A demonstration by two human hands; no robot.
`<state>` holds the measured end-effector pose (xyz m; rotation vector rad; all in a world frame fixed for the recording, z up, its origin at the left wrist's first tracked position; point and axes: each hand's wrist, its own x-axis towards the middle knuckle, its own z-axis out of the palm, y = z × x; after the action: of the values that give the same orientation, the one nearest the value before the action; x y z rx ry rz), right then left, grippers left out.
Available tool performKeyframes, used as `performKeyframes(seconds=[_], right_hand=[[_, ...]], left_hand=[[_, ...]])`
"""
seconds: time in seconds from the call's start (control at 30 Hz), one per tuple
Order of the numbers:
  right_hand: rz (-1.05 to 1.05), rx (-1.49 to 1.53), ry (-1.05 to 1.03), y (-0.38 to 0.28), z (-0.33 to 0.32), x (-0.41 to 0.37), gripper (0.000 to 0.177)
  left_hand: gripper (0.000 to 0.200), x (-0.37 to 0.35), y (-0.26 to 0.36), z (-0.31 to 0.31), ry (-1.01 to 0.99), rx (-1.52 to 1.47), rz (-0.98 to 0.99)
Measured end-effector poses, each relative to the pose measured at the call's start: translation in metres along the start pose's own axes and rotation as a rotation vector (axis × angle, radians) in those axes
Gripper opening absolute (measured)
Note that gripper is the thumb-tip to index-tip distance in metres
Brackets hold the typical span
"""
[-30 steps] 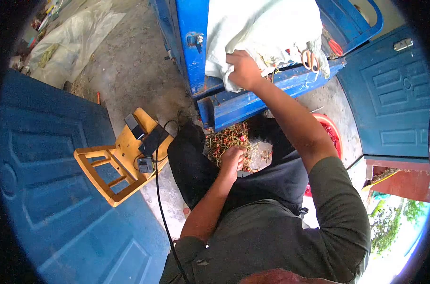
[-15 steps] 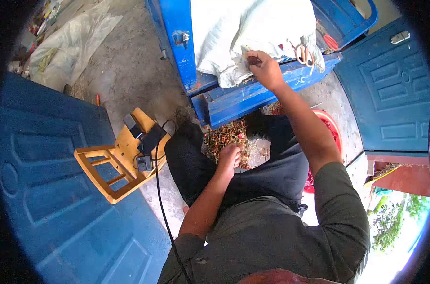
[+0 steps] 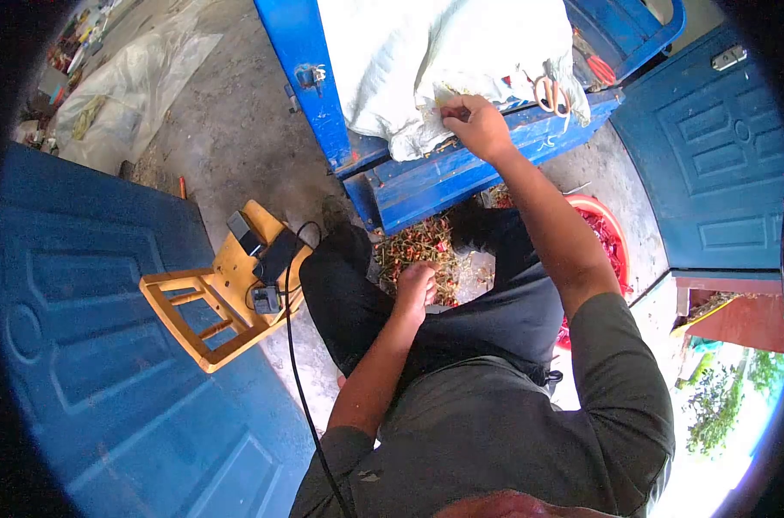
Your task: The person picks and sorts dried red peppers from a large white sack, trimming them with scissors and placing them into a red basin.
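My right hand [image 3: 472, 123] reaches forward and pinches the edge of a white sack [image 3: 443, 56] that lies on a blue metal cart [image 3: 426, 181]. My left hand [image 3: 418, 289] rests as a loose fist between my knees, just above a heap of red chillies and stems [image 3: 418, 246] on the ground; whether it holds anything I cannot make out. A red basin [image 3: 612, 237] with red chillies stands by my right leg.
A yellow wooden stool [image 3: 223, 298] lies on my left, carrying black devices [image 3: 271, 259] and a cable. Scissors with orange handles [image 3: 551, 93] lie on the sack. Blue doors [image 3: 90, 345] flank both sides. Plastic sheeting [image 3: 124, 82] covers the far left ground.
My right hand has moved right along the sack's edge from a full grasp to a pinch. My left hand has closed into a fist and lifted slightly off the chillies.
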<state>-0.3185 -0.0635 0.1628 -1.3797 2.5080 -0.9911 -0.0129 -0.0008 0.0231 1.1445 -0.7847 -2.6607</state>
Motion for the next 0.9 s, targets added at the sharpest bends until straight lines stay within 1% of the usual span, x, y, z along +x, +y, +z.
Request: performKeyframes(seconds=[0.03, 0.17, 0.23, 0.27, 0.33, 0.37, 0.4, 0.47, 0.53, 0.57, 0.6, 0.67, 0.73, 0.77, 0.83, 0.87, 0.9], right_hand=[[0.045, -0.037, -0.037, -0.001, 0.0, 0.0, 0.037], [0.012, 0.013, 0.001, -0.003, 0.001, -0.011, 0.033], [-0.075, 0.314, 0.196, -0.005, 0.008, -0.02, 0.026], [-0.073, 0.312, 0.196, -0.004, 0.008, -0.026, 0.026], [0.066, 0.674, 0.094, -0.01, -0.001, -0.041, 0.022], [0.191, 0.814, -0.017, -0.012, -0.011, -0.05, 0.03], [0.198, 0.813, -0.012, -0.012, -0.014, -0.062, 0.03], [0.242, 0.898, -0.073, -0.014, -0.018, -0.091, 0.03], [0.358, 0.891, -0.298, -0.022, -0.017, -0.146, 0.025], [0.414, 0.89, -0.392, -0.023, -0.014, -0.17, 0.025], [0.466, 0.884, -0.486, -0.02, -0.008, -0.192, 0.025], [0.535, 0.768, -0.695, 0.0, 0.02, -0.236, 0.024], [0.484, 0.937, -0.772, -0.006, 0.034, -0.263, 0.025], [0.478, 0.943, -0.761, -0.01, 0.04, -0.272, 0.025], [0.345, 0.945, -0.595, -0.019, 0.048, -0.278, 0.026], [0.334, 0.953, -0.582, -0.021, 0.049, -0.277, 0.026], [0.167, 0.789, -0.492, -0.023, 0.049, -0.275, 0.026]], left_hand=[[0.012, 0.0, 0.0, 0.0, 0.005, 0.001, -0.003], [0.012, 0.001, 0.001, 0.002, 0.013, -0.006, -0.009], [0.011, 0.001, 0.001, 0.002, 0.013, -0.011, -0.005], [0.011, 0.002, 0.002, 0.002, 0.012, -0.011, -0.008], [0.012, 0.001, 0.002, 0.0, -0.012, -0.035, -0.008], [0.012, 0.002, 0.002, 0.0, -0.014, -0.033, -0.013], [0.012, 0.003, 0.002, 0.0, -0.012, -0.022, -0.016], [0.012, 0.001, 0.001, 0.001, -0.014, -0.006, -0.022], [0.012, -0.002, 0.004, 0.005, -0.02, 0.013, 0.001], [0.013, 0.003, 0.003, 0.003, -0.008, 0.062, -0.035], [0.013, 0.004, 0.004, 0.004, -0.012, 0.064, -0.018], [0.015, 0.002, 0.002, 0.005, 0.046, 0.04, -0.02], [0.018, 0.005, -0.004, 0.002, 0.015, 0.107, 0.005], [0.019, 0.015, -0.014, -0.004, 0.046, 0.128, 0.012], [0.021, 0.014, -0.012, 0.0, 0.07, 0.165, 0.027], [0.02, 0.013, -0.009, 0.0, 0.092, 0.138, 0.015], [0.019, 0.012, -0.004, 0.0, 0.115, 0.109, 0.002]])
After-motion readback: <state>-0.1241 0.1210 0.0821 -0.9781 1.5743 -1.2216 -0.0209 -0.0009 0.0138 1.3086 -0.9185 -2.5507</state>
